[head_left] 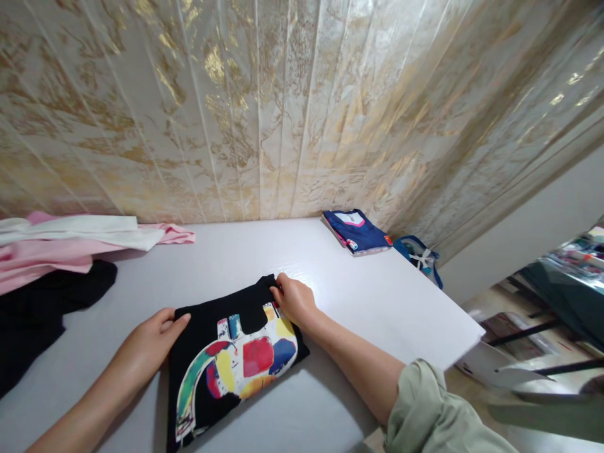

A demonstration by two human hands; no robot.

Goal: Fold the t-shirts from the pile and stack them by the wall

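Note:
A folded black T-shirt [251, 360] with a many-coloured elephant print lies over the near middle of the white table. My left hand [158, 336] grips its upper left corner, with the thumb on top and the fingers underneath. At the upper right corner my right hand [293, 301] pinches the black cloth between thumb and fingers. The shirt's near edge looks slightly raised, but I cannot tell how much of it touches the table.
White and pink garments [70, 242] and black clothing [51, 314] lie heaped at the left of the table [377, 302]. A folded navy garment [358, 231] sits at the far right, beside a blue-edged clear bag [422, 258]. A gold-patterned curtain [264, 113] hangs behind.

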